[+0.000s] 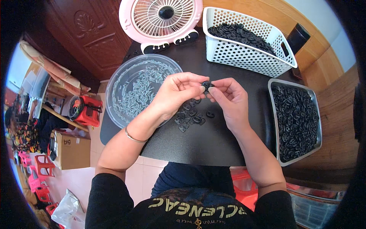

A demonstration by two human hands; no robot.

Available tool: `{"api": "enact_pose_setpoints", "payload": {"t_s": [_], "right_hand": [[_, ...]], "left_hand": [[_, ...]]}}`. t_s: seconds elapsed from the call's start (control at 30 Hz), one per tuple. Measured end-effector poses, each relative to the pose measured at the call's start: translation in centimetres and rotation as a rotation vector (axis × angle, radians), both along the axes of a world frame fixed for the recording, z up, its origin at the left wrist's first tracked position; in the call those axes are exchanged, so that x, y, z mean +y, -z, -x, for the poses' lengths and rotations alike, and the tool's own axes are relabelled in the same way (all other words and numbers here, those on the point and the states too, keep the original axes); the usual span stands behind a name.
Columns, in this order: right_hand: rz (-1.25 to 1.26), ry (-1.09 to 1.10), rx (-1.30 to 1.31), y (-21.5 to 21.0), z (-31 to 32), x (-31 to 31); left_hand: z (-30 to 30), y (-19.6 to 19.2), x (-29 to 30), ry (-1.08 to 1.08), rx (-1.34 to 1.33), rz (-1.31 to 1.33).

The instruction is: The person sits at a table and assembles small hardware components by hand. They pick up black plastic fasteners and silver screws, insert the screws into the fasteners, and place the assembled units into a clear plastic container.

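Note:
Above the middle of the dark table, both my hands pinch one small black plastic piece with holes (206,85). My left hand (177,93) grips its left side between thumb and fingers; my right hand (231,101) has its right side the same way. Under my hands lies a loose heap of similar black pieces (187,116). Beside my left forearm stands a round clear tub (111,93) of small pale pins or screws (139,89), partly hidden by that arm. To the right, a metal tray (272,114) is full of black two-holed pieces (296,118).
A white perforated basket (244,61) with more black pieces (242,36) stands at the back right, near a dark cylinder (298,37). A pink fan (126,19) is at the back. On the floor to the left are a cardboard box (76,152) and red stools (91,108).

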State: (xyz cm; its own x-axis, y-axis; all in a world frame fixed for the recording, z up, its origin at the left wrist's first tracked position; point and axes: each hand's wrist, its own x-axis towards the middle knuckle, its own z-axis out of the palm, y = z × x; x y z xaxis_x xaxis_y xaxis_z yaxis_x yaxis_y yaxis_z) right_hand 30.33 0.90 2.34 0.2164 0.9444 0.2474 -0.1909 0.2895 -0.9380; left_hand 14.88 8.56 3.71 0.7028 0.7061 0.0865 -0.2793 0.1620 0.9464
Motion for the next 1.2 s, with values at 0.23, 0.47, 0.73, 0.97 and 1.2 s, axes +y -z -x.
{"api": "enact_pose_setpoints", "payload": {"t_s": [0.23, 0.47, 0.73, 0.97, 1.2], "right_hand": [[0.020, -0.022, 0.004, -0.20, 0.36, -0.07], [0.007, -0.020, -0.027, -0.03, 0.33, 0.00], [0.025, -0.041, -0.068, -0.27, 0.40, -0.09], [-0.027, 0.042, -0.171, 0.17, 0.67, -0.05], [-0.014, 0.068, -0.192, 0.06, 0.66, -0.33]], "left_hand": [[0.07, -0.16, -0.06, 0.017, -0.025, 0.169], [0.01, -0.13, 0.01, 0.059, -0.079, 0.188], [0.13, 0.28, 0.44, 0.064, -0.075, 0.239], [0.11, 0.24, 0.34, 0.052, -0.060, 0.270], [0.09, -0.05, 0.13, 0.044, -0.058, 0.292]]}}
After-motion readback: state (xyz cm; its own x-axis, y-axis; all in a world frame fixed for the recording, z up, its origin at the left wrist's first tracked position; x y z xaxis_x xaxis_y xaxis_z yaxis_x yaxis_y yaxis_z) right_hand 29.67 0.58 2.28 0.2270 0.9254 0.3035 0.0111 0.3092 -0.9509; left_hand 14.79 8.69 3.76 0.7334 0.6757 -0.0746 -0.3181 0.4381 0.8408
